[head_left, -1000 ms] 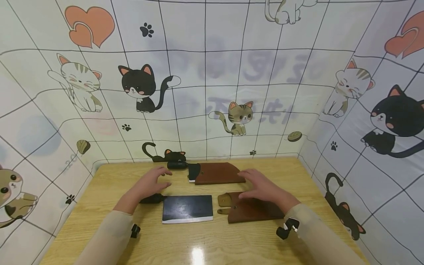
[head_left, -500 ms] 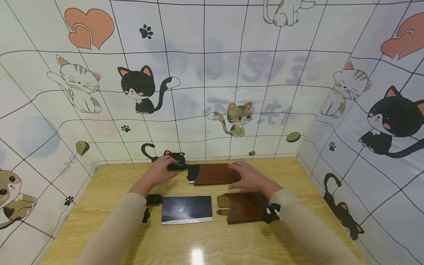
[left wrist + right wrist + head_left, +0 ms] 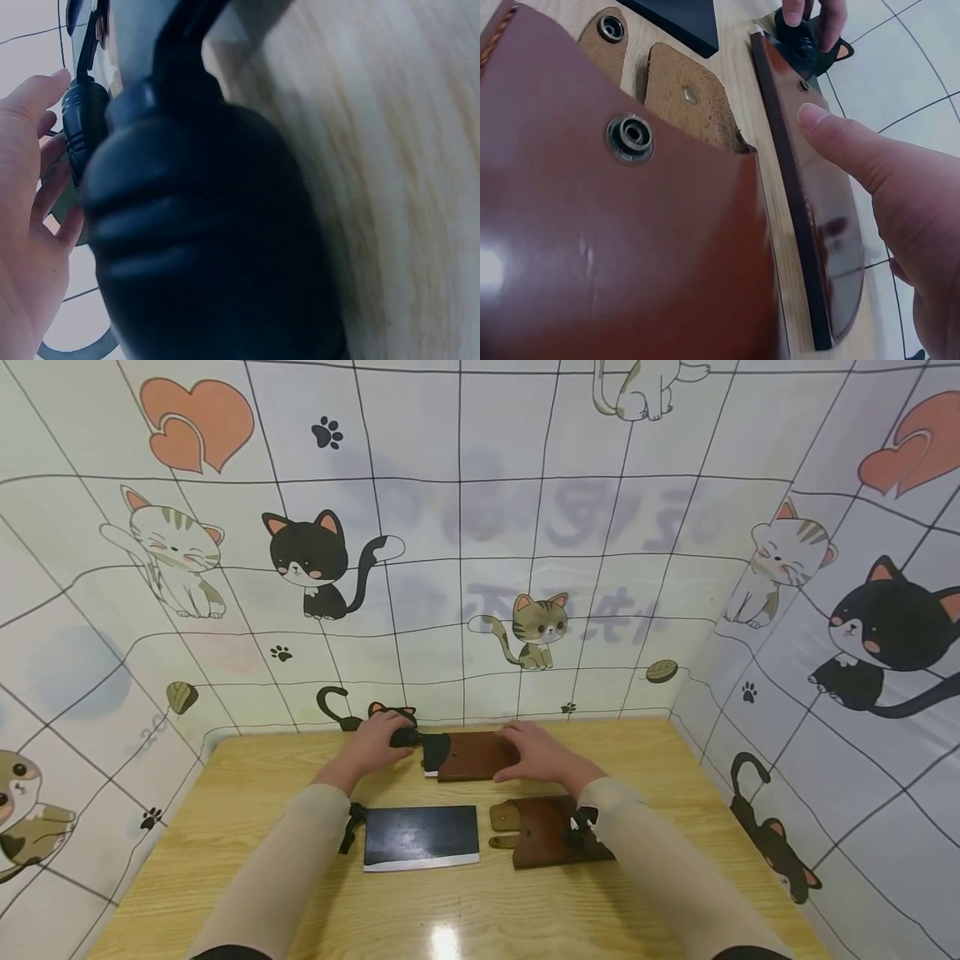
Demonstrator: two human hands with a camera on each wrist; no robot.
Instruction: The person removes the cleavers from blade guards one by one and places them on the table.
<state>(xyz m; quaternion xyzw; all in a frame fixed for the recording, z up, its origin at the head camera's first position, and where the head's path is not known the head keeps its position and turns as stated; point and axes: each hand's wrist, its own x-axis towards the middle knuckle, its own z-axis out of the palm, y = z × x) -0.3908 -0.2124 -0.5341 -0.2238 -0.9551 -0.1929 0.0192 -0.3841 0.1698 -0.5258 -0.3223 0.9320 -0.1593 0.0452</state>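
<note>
Left hand: at the far left, about the black far handle; thumb and fingers lie close beside it, but I cannot tell whether they are clasped on it.
Right hand: spanning the right part of the far sheath, thumb out straight over the leather, most fingers hidden; I see no clenched grip here, and contact is unclear.
Far knife: lying flat at the far edge of the table, handle to the left, most of its dark blade inside the brown leather; a strip shows at the mouth, pale along its near edge.
Sheath stud: near the mouth; whether any strap is fastened I cannot make out.
Near knife: bare-bladed, nearer me and left of centre, its near handle large in my left wrist view; I hold no part of it.
Near sheath: right of that blade and apart from it, tabs laid out leftward, under my right forearm.
Both hands, step: I judge I am taking hold of the far knife by its two ends.
Both hands, next: this calls for a sure hold on the handle and a steadying grip on the leather, fingers clear of the exposed edge.
</note>
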